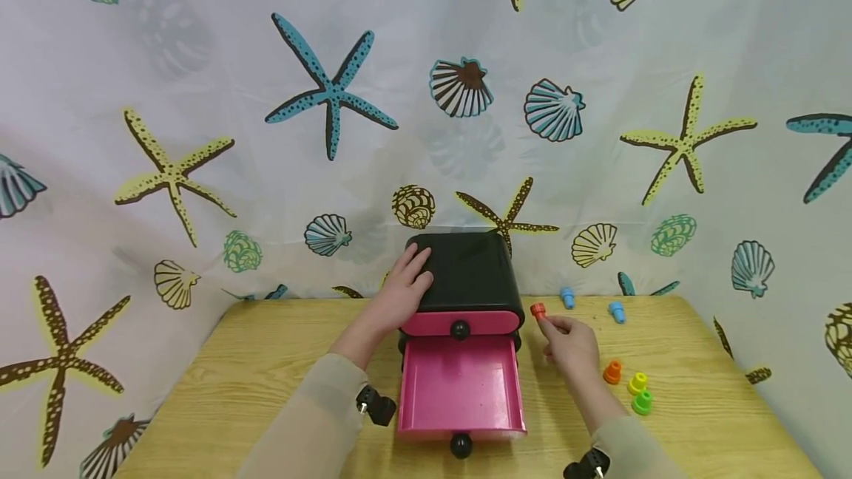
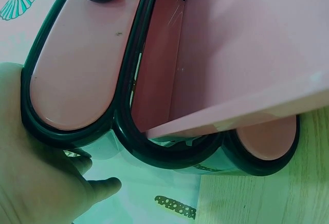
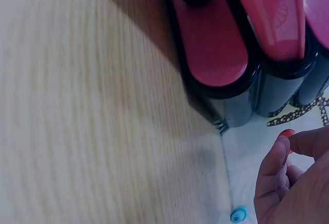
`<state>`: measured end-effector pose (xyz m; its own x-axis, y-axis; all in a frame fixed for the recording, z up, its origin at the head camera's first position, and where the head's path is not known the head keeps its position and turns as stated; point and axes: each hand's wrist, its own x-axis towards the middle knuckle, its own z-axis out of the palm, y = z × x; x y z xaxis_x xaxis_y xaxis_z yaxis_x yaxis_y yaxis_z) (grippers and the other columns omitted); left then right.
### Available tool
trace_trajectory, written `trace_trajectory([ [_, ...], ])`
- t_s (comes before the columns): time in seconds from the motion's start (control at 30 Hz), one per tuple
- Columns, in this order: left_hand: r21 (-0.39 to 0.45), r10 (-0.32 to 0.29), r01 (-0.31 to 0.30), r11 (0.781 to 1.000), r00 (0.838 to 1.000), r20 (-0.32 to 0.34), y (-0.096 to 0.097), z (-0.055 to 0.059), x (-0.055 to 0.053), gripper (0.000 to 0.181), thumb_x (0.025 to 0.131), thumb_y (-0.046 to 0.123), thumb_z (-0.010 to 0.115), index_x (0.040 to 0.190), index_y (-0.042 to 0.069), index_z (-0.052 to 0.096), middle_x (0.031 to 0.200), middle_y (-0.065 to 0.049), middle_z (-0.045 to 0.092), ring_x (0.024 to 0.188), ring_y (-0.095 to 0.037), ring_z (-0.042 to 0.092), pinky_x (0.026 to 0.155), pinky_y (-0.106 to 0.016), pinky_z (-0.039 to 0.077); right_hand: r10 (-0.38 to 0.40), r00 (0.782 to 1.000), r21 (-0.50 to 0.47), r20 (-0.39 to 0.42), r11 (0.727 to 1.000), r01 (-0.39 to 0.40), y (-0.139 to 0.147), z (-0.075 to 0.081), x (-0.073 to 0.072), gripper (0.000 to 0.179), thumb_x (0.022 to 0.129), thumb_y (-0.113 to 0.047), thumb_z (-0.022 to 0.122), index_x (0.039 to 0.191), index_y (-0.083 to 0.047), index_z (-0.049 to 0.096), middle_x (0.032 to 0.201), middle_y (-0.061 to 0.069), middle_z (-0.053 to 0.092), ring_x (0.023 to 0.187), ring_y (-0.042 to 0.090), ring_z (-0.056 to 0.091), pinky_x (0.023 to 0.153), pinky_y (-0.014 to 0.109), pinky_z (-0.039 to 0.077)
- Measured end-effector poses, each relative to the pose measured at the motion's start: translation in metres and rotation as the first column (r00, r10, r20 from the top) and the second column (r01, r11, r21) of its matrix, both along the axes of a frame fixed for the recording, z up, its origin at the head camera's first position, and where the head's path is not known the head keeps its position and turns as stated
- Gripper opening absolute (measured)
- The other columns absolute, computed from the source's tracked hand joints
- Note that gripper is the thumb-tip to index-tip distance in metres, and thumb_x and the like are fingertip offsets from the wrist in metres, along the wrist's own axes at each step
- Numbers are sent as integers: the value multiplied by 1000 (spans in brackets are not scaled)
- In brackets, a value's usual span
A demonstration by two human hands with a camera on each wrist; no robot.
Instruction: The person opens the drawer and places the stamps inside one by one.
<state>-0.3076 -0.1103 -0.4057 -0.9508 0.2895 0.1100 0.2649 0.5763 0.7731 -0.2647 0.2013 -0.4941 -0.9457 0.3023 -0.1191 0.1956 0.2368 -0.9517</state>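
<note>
A black drawer cabinet (image 1: 466, 272) with pink drawer fronts stands at the table's middle. Its pink drawer (image 1: 461, 386) below the top one is pulled out, with nothing lying in it. My left hand (image 1: 398, 294) rests on the cabinet's top left side, fingers spread; in the left wrist view its thumb points past the side. To the right of the cabinet, my right hand (image 1: 574, 346) pinches a small red stepped peg (image 1: 538, 310) between thumb and fingertips, above the table. The right wrist view shows only a bit of the red peg (image 3: 288, 133) at the fingertips.
Two blue pegs (image 1: 617, 312) lie at the back right of the wooden table (image 1: 266, 361). Nearer stand an orange peg (image 1: 612, 372), a yellow peg (image 1: 637, 383) and a green peg (image 1: 642, 402). A patterned cloth (image 1: 413, 131) hangs behind.
</note>
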Motion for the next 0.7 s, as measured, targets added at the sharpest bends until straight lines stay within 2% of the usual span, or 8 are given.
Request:
trace_trajectory([
  [0.23,-7,2,-2,1000,1000,-7,3,5,3,64,119,31,40,177,12,25,186,-12,3,170,-39,3,132,-65,15,28,999,-83,-25,996,-29,-4,9,20,40,110,-28,72,135,2,74,104,17,72,68,15,62,64,25,59],
  [0.53,-4,0,0,1000,1000,-5,3,6,5,65,118,32,39,177,11,25,185,-12,3,169,-40,3,131,-66,14,53,998,-132,-43,990,-58,-12,19,48,41,110,-29,72,138,1,73,113,17,69,70,17,62,63,25,58],
  [0.7,-6,-2,2,1000,1000,1,2,5,3,64,118,32,39,178,12,24,186,-12,3,170,-39,3,132,-65,14,54,998,-151,-42,987,-59,-14,24,58,41,109,-29,74,138,1,73,116,16,70,68,17,62,62,25,58],
])
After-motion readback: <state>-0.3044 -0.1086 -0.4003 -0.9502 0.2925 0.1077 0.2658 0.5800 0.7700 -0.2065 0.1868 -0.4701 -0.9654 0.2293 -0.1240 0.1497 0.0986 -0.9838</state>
